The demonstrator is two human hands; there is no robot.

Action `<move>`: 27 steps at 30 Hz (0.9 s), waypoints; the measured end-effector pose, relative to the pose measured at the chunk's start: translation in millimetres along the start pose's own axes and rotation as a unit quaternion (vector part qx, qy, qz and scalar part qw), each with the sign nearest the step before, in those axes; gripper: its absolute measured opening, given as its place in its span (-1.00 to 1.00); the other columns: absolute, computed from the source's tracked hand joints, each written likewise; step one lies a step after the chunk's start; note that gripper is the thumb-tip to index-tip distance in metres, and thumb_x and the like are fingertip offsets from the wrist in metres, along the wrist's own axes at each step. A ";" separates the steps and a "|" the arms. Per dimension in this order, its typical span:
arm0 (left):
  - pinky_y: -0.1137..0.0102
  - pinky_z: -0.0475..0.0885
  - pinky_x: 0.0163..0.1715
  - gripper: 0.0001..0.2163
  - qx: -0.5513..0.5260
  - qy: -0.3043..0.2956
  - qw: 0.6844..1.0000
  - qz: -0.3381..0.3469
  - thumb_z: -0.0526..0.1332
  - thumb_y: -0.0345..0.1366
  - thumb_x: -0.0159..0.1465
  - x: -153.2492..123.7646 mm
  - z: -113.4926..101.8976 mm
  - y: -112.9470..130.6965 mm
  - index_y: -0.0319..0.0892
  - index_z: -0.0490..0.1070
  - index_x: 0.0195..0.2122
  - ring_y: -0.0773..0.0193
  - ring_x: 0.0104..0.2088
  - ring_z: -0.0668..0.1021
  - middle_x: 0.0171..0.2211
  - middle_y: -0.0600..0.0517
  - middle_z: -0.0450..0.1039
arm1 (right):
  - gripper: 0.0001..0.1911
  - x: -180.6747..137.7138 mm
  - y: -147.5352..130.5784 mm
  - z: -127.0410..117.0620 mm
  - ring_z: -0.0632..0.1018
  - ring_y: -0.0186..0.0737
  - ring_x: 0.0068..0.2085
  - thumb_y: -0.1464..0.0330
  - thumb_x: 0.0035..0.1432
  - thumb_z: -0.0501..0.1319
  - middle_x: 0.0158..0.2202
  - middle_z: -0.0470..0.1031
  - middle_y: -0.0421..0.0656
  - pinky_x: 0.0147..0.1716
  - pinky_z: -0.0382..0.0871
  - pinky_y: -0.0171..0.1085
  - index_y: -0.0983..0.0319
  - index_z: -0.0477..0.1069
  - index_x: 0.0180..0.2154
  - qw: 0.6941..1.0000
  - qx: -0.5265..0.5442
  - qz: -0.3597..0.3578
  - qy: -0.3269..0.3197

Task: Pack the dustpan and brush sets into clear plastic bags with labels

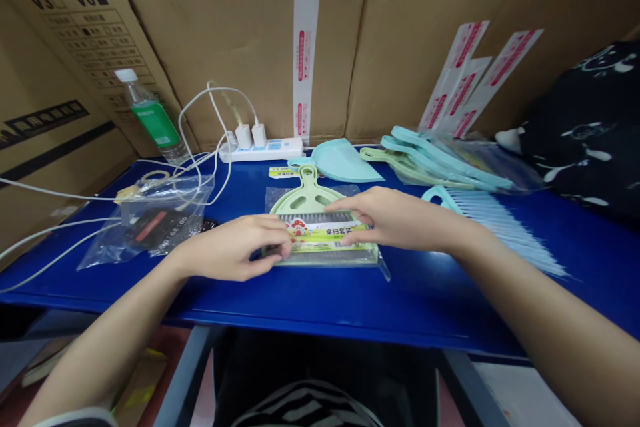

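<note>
Brush/dustpan set (320, 235), grn, bagged, on bench (310, 300); L grip (237, 247) at its 9 o'clock, R grip (393, 217) at 3; both half-curled, can't tell if holding.

pale green dustpan (309, 194), flat on desk (310, 303), handle pointing away, wide edge toward near side. handle short, hole at end; two oval slots in body below it. brush (313, 218) with grey bristles laid across dustpan, bristles showing above label (320, 233). label yellow-green and white, red mushroom pictures, dark printed characters. clear plastic bag (385, 270) around set, crinkled, loose corner sticking out at lower right.
</note>
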State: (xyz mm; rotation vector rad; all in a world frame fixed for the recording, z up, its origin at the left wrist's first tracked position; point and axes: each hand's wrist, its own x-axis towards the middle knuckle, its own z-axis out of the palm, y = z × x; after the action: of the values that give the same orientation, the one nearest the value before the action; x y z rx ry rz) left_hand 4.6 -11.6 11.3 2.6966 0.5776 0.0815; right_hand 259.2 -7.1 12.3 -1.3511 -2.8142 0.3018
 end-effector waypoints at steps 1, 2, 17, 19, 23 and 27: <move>0.42 0.31 -0.22 -0.84 0.002 0.005 1.000 -0.007 0.00 -0.43 0.30 -0.4 -1.1 -1.0 -0.17 0.36 -0.30 0.28 -0.28 0.43 -0.34 0.02 0.40 | -0.49 -0.4 -1.7 -2.7 0.54 -0.14 -0.32 0.13 0.14 0.21 -0.35 0.56 -0.08 -0.39 0.28 -0.27 0.27 0.43 0.05 0.999 0.041 -0.014 -0.014; 0.43 0.31 -0.25 -0.83 0.005 0.012 1.000 -0.014 0.00 -0.42 0.31 -0.9 -1.9 -1.9 -0.17 0.37 -0.30 0.30 -0.30 0.44 -0.35 0.03 0.40 | -0.53 -1.0 -3.5 -5.0 0.52 -0.18 -0.37 0.11 0.16 0.18 -0.38 0.54 -0.11 -0.41 0.27 -0.28 0.28 0.46 -0.01 0.996 0.082 -0.024 -0.034; 0.46 0.28 -0.32 -0.94 -0.015 0.003 0.999 -0.049 0.13 -0.36 0.27 0.0 1.9 -8.9 -0.18 0.38 -0.33 0.30 -0.34 0.42 -0.33 0.04 0.38 | -0.88 -5.9 -17.2 -7.5 0.48 -0.26 -0.40 0.47 0.09 0.11 -0.45 0.50 -0.17 -0.36 0.28 -0.31 0.23 0.41 -0.39 0.982 0.121 -0.054 -0.133; 0.47 0.27 -0.34 -0.90 -0.021 0.002 0.998 -0.054 0.12 -0.36 0.28 0.6 1.7 -9.5 -0.19 0.36 -0.37 0.32 -0.37 0.41 -0.36 0.06 0.36 | -0.85 -5.2 -17.0 -7.8 0.47 -0.28 -0.43 0.50 0.09 0.08 -0.48 0.49 -0.19 -0.39 0.27 -0.32 0.24 0.41 -0.42 0.984 0.118 -0.055 -0.124; 0.49 0.24 -0.39 -0.88 -0.032 0.018 0.997 -0.062 0.13 -0.34 0.28 1.2 0.6 -10.1 -0.20 0.33 -0.40 0.36 -0.42 0.40 -0.40 0.08 0.38 | -0.84 -4.0 -16.1 -7.5 0.44 -0.31 -0.49 0.52 0.06 0.07 -0.54 0.47 -0.22 -0.42 0.24 -0.33 0.23 0.39 -0.44 0.985 0.123 -0.059 -0.108; 0.49 0.21 -0.44 -0.84 -0.041 0.019 0.997 -0.067 0.11 -0.30 0.30 1.3 0.0 -10.2 -0.19 0.31 -0.42 0.38 -0.47 0.39 -0.44 0.09 0.39 | -0.84 -4.2 -16.4 -7.0 0.42 -0.33 -0.53 0.53 0.05 0.07 -0.59 0.44 -0.25 -0.44 0.21 -0.33 0.22 0.37 -0.46 0.985 0.124 -0.056 -0.104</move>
State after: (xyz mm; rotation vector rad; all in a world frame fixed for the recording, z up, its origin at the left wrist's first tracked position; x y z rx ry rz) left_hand 1.9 -2.5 7.4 2.5752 0.7492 0.1174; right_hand 249.7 -19.2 22.3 -1.1661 -2.8755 0.8025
